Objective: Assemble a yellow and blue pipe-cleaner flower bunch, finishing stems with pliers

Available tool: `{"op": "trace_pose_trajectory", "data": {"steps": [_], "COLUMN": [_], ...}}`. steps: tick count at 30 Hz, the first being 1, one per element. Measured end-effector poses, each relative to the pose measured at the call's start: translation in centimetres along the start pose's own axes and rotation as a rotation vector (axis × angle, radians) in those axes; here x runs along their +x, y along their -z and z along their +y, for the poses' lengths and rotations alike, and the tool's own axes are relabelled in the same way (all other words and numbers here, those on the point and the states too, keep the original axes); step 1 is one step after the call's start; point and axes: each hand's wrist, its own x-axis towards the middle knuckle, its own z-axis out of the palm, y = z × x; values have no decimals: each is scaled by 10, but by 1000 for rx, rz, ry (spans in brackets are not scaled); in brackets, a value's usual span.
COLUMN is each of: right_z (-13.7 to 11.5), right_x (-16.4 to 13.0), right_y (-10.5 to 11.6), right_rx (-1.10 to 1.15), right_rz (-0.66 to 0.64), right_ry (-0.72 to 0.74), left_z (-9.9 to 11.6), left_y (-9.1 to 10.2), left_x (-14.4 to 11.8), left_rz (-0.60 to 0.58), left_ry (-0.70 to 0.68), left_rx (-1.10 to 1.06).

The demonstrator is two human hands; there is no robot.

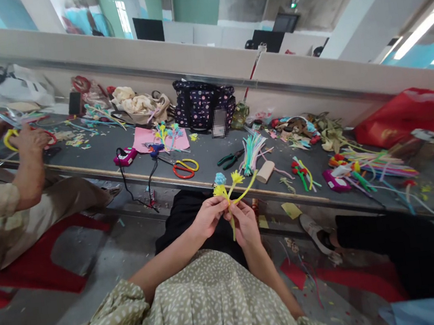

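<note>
Dark grey tabletop (207, 154) runs across the view, its near edge just beyond the person's lap. Toward its back, against the low partition, stands a polka-dot bag (194, 102), straight beyond the hands and slightly left. Much nearer, held up in the air in front of the table edge, is a sprig of yellow and blue fuzzy flowers (228, 201). Its long axis points almost straight away from the body, leaning a little left: blooms at the far end, a yellow tail of stem hanging back toward the lap between the palms.

Both hands are on it, so neither has any reach to cover. The left hand (210, 217) pinches the gathered stems from the left, close under the blooms; the right hand (245, 222) pinches from the right, slightly lower, its fingertips almost meeting the left's. Which finger bears most of the grip cannot be told.

Smaller again, a bundle of pastel fuzzy stems (253, 153) lies on the table beyond and right of the sprig, with scissors (174, 164) to the left and pliers (235, 156) beside the bundle.

One long yellow stem (249, 185) seems to matter most: it slants out to the far right from the pinch, away from the main axis, making the right hand the nearer. The blue bloom (219, 179) sits on the left hand's side.
</note>
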Motion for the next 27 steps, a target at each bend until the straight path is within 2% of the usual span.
{"op": "trace_pose_trajectory", "data": {"steps": [3,6,9,12,17,20,27], "right_z": [3,4,4,4,5,4,-2], "right_x": [0,0,1,1,1,1,1], "right_y": [-2,0,6,11,12,9,3], "right_rx": [-173,-488,-743,-880,-951,-878,-547], "right_rz": [101,178,170,107,24,52,90], "right_ry": [176,408,650,750,793,757,390], "left_z": [0,-1,-2,-3,-3,-1,4], "left_y": [-4,-5,-5,-4,-5,-5,-3], "left_x": [0,0,0,0,0,0,-1], "left_rz": [58,159,200,197,235,249,190], "left_ry": [-49,-119,-197,-248,-270,-297,-307], "left_rx": [8,77,180,227,214,208,235]}}
